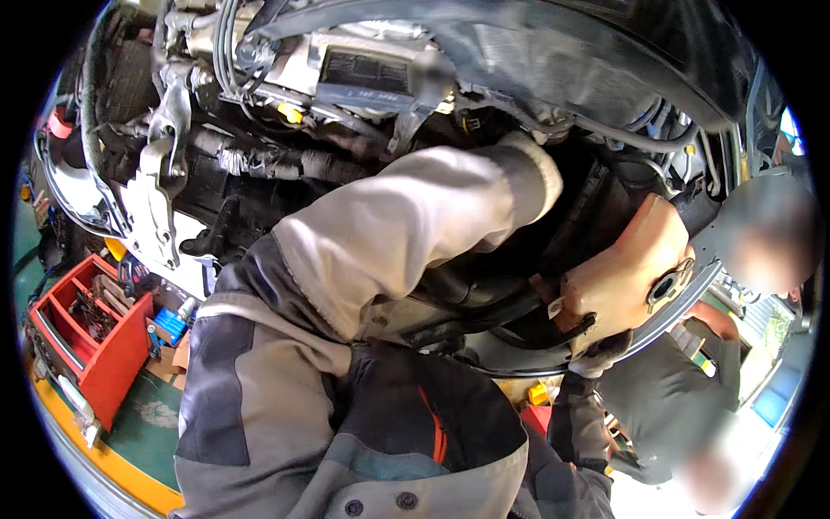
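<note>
Reaching up into the engine bay (pixel 363 95) with the left arm, grey sleeve (pixel 406 225) stretched across the middle of the view, cuff (pixel 536 169) buried against a dark opening among hoses and wiring. Left hand past the cuff and hidden inside; fingers out of sight, so cannot tell whether spread, closed or gripping anything. Right hand nowhere in view either, only grey and dark jacket (pixel 346 432) with an orange seam filling the lower middle. Just right of the cuff, a tan plastic reservoir tank (pixel 627 268) with a round dark cap on its side, sitting tilted against a curved metal rim (pixel 692 294). Above, a bundle of grey cables (pixel 233 52) and a pale metal bracket (pixel 156 199) hanging at the left. Lower left, a red compartment tool tray (pixel 95 329) holding small dark parts, standing on a green floor (pixel 147 424) with a yellow edge. At the right, another person in dark clothing (pixel 657 406), well apart from the sleeve.
</note>
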Tool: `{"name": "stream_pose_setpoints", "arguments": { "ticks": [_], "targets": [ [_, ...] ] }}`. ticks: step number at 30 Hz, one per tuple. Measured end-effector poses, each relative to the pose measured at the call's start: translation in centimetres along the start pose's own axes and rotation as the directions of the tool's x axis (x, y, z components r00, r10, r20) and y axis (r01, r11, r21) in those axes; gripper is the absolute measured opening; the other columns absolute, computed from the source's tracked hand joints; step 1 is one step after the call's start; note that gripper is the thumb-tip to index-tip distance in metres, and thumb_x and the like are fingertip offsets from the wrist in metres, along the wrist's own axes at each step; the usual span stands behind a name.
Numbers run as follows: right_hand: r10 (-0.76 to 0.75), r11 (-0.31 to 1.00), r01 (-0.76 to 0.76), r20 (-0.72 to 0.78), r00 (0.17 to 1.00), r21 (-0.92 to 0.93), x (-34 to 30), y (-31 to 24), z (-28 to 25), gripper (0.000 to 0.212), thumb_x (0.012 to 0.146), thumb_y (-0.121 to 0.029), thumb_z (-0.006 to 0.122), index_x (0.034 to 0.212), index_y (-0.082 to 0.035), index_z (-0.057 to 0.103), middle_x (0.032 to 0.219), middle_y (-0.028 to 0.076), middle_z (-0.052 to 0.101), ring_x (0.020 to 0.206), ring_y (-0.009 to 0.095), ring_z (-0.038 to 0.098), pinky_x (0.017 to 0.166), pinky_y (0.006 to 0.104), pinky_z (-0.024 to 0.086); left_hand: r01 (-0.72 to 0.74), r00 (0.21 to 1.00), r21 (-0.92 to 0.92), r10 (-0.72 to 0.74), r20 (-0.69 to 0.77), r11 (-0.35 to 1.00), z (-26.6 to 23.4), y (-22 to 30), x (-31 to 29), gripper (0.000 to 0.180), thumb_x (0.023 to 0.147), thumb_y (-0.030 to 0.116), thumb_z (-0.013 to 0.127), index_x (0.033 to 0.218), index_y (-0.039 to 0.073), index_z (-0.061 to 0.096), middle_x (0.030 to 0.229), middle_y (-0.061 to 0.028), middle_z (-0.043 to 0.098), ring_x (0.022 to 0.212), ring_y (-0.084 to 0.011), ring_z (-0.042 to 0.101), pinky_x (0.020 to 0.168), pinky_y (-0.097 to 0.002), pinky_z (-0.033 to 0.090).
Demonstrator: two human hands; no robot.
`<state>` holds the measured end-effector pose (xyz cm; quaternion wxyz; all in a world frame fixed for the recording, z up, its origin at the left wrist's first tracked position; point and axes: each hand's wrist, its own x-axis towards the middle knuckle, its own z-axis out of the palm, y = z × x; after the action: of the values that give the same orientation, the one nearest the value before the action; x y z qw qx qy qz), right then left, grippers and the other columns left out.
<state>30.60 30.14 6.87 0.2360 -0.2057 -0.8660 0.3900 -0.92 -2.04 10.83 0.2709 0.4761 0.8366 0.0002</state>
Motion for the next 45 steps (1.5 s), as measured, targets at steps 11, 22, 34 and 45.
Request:
{"name": "stream_pose_setpoints", "arguments": {
  "ticks": [11, 22, 34, 45],
  "targets": [
    [-0.290, 0.906, 0.311, 0.113, 0.950, -0.286, 0.7, 1.0, 0.1, 0.106, 0.067, -0.036, 0.087, 0.145, 0.005, 0.028, 0.142, 0.022, 0.044, 0.128, 0.032, 0.048, 0.110, 0.0451, 0.038, -0.354, 0.891, -0.009, 0.334, -0.309, 0.935, 16.6, 6.1, 15.6, 0.032, 0.092, 0.022, 0.058, 0.122, 0.014, 0.066, 0.117, -0.0117, 0.068, 0.105, -0.0305, 0.067, 0.091, -0.0471, 0.052],
    [-0.051, 0.997, 0.040, -0.200, 0.978, -0.060, -1.0, 2.6, 0.6, 0.040, 0.098, -0.019, 0.052, 0.133, 0.001, 0.049, 0.130, 0.017, 0.053, 0.120, 0.029, 0.054, 0.103, 0.0411, 0.044, -0.461, 0.561, 0.706, -0.440, 0.701, 0.538, 17.5, 9.7, 21.4, 0.042, 0.105, 0.035, 0.036, 0.141, 0.022, 0.054, 0.153, -0.0032, 0.045, 0.140, -0.0347, 0.039, 0.113, -0.0648, 0.027],
    [-0.275, 0.880, 0.230, -0.051, 0.960, -0.416, 0.6, -0.9, -0.9, 0.056, 0.084, -0.030, 0.050, 0.128, 0.004, 0.054, 0.123, 0.025, 0.057, 0.117, 0.041, 0.053, 0.102, 0.0477, 0.040, -0.112, 0.970, 0.148, 0.140, -0.197, 0.983, 16.5, 4.9, 19.2, 0.041, 0.098, 0.028, 0.053, 0.136, 0.015, 0.057, 0.144, -0.0121, 0.050, 0.128, -0.0331, 0.050, 0.106, -0.0485, 0.041],
    [-0.321, 0.880, 0.293, -0.014, 0.947, -0.373, 0.9, -1.3, -1.4, 0.065, 0.077, -0.034, 0.052, 0.129, 0.006, 0.054, 0.120, 0.025, 0.058, 0.114, 0.044, 0.054, 0.102, 0.0514, 0.040, 0.140, 0.883, -0.699, -0.407, -0.232, 0.701, 16.4, 3.7, 20.4, 0.065, 0.097, 0.041, 0.050, 0.151, 0.007, 0.036, 0.159, -0.0172, 0.029, 0.147, -0.0335, 0.025, 0.118, -0.0471, 0.023]
  ]
}}
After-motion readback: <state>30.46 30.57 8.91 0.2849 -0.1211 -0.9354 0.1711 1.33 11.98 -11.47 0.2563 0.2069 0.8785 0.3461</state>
